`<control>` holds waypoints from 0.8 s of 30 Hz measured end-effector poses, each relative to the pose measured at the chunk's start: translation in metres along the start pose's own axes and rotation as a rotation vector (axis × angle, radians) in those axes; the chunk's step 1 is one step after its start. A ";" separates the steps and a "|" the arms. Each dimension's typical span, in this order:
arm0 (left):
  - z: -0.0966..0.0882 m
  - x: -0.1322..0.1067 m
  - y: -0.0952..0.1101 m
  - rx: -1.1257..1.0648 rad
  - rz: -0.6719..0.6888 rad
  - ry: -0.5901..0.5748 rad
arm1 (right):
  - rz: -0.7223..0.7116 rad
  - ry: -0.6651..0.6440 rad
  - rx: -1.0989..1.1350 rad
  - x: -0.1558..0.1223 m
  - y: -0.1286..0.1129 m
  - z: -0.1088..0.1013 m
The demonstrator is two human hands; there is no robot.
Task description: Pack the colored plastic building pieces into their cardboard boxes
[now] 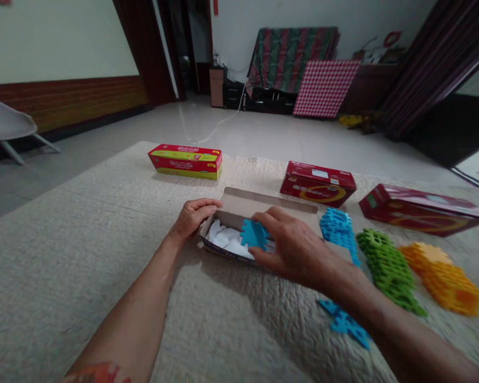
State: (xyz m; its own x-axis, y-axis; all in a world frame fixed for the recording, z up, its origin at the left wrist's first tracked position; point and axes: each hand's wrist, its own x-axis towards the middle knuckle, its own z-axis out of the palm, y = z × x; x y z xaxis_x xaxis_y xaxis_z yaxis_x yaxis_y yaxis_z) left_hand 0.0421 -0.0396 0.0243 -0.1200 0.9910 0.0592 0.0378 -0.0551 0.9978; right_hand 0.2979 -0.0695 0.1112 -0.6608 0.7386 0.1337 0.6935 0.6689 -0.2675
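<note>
A blue notched piece (pixel 252 235) sits just above the open box (pixel 269 204) at the centre of the frame, pinched between the thumb and fingers of the right hand (pixel 289 239). The left hand (pixel 192 215) grips the box's left end, its fingers curled over the corner by the raised flap. The piece looks like light, fairly stiff plastic, probably smooth and hard to break; its toothed edges should give the fingertips a sure hold, better than the flat face. The box seems thin card, likely to bend if squeezed, so its corners are the firmest place to hold. Counted: one piece in hand, one open box, one red-and-yellow carton (pixel 186 162) above centre left, and two dark red cartons, one right of centre (pixel 318 183), one at the right (pixel 419 208). At the right lie one blue stack (pixel 337 226), one green stack (pixel 389 268) and one orange stack (pixel 443 274). The white contents (pixel 227 239) and the loose blue pieces (pixel 347 322) at lower right, partly behind the forearm, are too unclear to count surely.
</note>
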 end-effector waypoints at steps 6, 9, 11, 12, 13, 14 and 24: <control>0.001 0.000 0.000 0.041 0.024 0.021 | 0.081 -0.042 -0.089 -0.039 0.032 -0.016; 0.001 0.000 0.001 0.062 0.038 0.033 | 0.110 -0.033 -0.091 -0.044 0.035 -0.018; 0.001 -0.001 0.002 0.064 0.039 0.040 | 0.121 -0.027 -0.090 -0.044 0.034 -0.017; 0.001 -0.001 0.003 0.066 0.036 0.042 | 0.124 -0.025 -0.095 -0.044 0.034 -0.017; 0.001 -0.002 0.003 0.069 0.030 0.044 | 0.126 -0.022 -0.101 -0.043 0.033 -0.016; 0.002 -0.002 0.004 0.071 0.024 0.047 | 0.125 -0.019 -0.106 -0.043 0.033 -0.016; 0.002 -0.003 0.004 0.069 -0.007 0.047 | 0.077 -0.017 -0.054 -0.055 0.039 -0.025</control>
State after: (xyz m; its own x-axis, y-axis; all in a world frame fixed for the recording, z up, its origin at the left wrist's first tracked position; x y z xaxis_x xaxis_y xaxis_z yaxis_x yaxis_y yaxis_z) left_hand 0.0446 -0.0426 0.0282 -0.1666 0.9845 0.0556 0.1052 -0.0384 0.9937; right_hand 0.3689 -0.0820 0.1176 -0.6095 0.7867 0.0981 0.7565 0.6142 -0.2249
